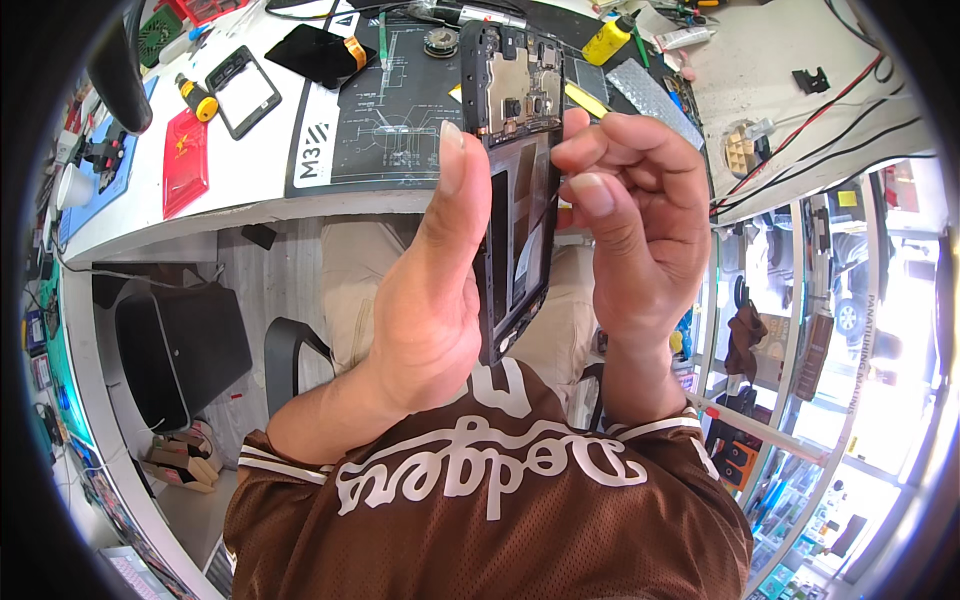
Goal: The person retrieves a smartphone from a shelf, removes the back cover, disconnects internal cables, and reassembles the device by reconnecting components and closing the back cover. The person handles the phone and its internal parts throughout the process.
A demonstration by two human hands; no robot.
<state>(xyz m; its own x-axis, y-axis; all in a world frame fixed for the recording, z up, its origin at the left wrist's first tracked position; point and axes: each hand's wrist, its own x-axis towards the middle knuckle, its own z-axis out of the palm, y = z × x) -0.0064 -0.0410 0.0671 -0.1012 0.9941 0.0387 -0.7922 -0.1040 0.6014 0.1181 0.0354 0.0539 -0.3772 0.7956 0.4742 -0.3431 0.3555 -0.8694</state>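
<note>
In front of my chest an opened smartphone (pixel 522 220) stands nearly upright, its inner side turned to the right. Bare circuit board and metal shielding show in its top part, and a dark battery bay area below. My left hand (pixel 425 300) grips it along the left edge, thumb pointing up; the other fingers are hidden behind the phone. At the phone's right edge is my right hand (pixel 650 215), thumb and forefinger pinched close together and the other fingers curled. Whatever lies between those fingertips is too small to make out.
A dark printed work mat (pixel 420 130) covers the bench. On it and around it lie a black screen panel (pixel 318 57), a phone frame (pixel 243 92), a yellow-black screwdriver (pixel 197 100), a red case (pixel 186 165) and a yellow bottle (pixel 608 40). Cables (pixel 800 150) run along the right.
</note>
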